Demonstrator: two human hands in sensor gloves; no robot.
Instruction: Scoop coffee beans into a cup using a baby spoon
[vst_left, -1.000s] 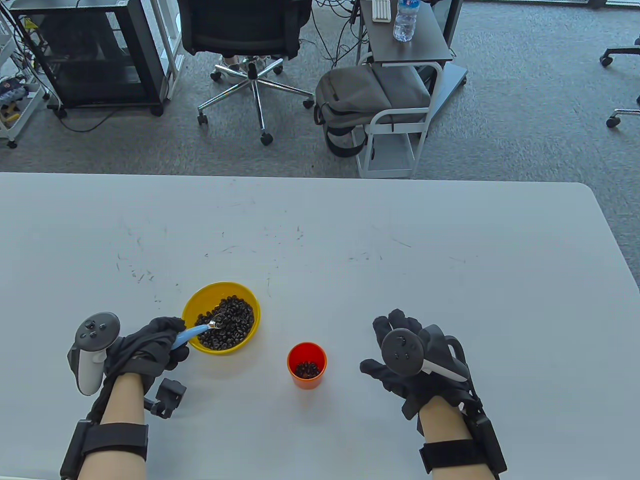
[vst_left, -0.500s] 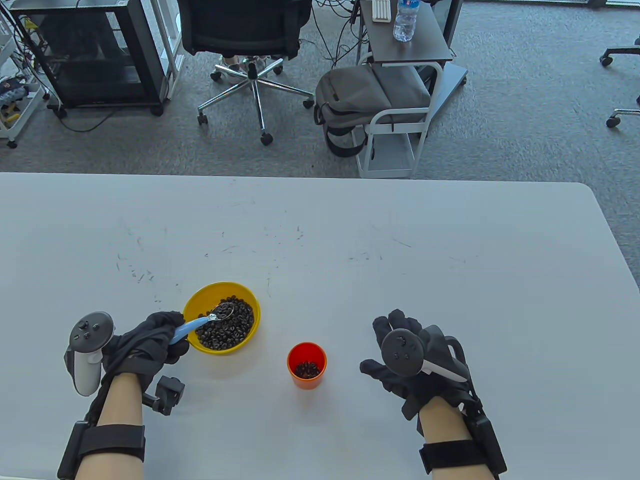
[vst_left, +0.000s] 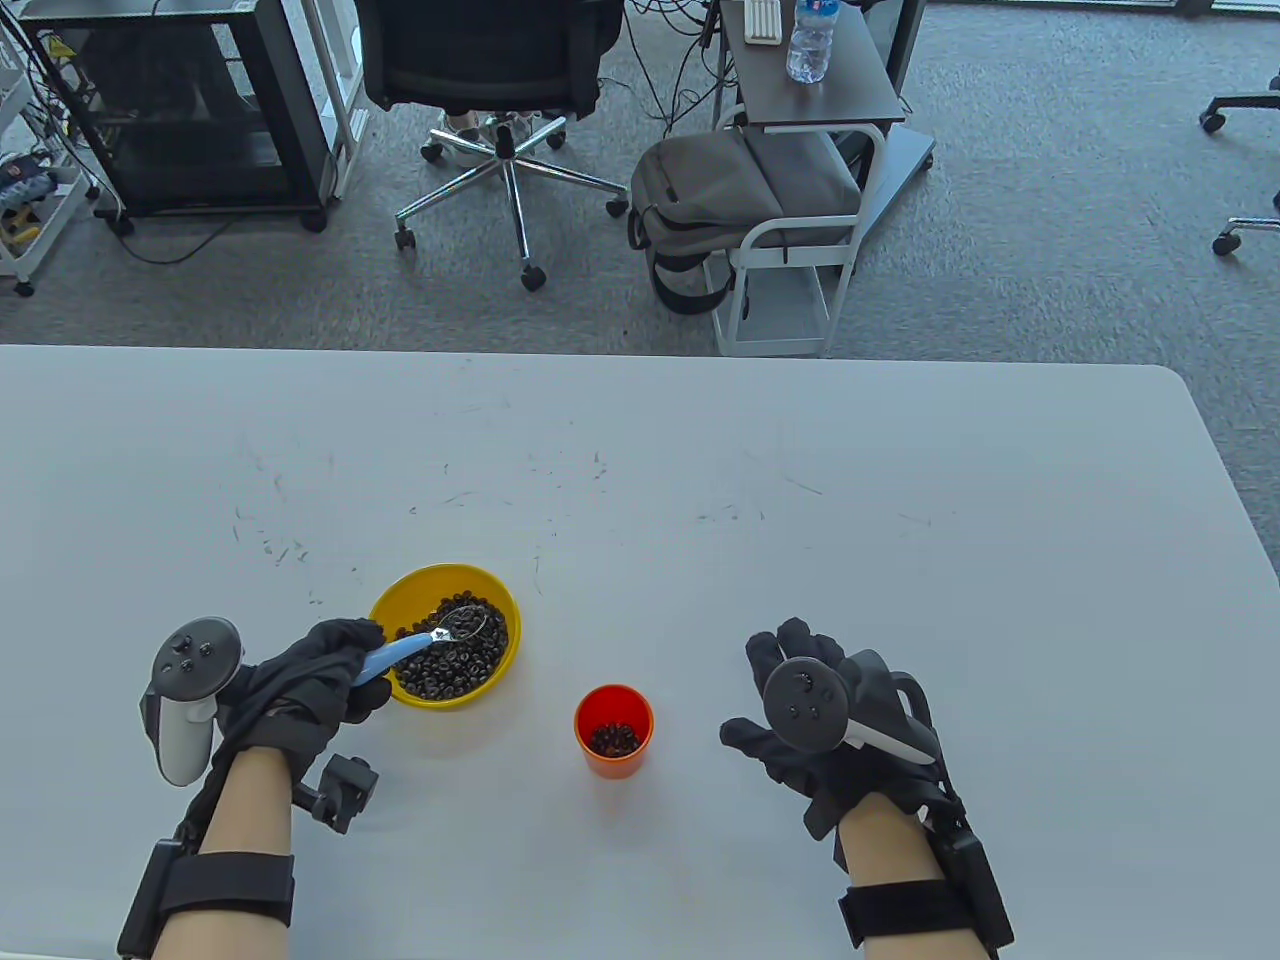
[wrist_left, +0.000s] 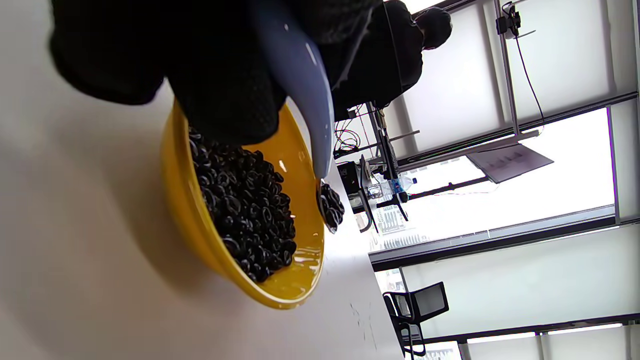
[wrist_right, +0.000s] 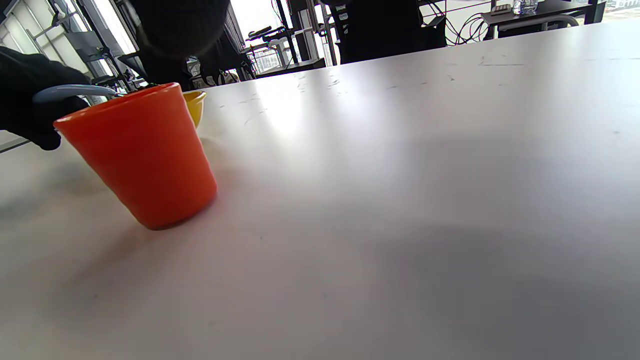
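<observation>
A blue-handled baby spoon (vst_left: 425, 640), loaded with coffee beans (vst_left: 455, 650), sits over the yellow bowl (vst_left: 400, 598). The upright orange cup (vst_left: 613, 732) nearby on the counter (vst_left: 700, 480) holds a few beans.

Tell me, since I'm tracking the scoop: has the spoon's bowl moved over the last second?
Yes. Against the unmoved yellow bowl, the spoon has risen from the beans and shifted toward the far-right rim, loaded, held by the left hand.
</observation>
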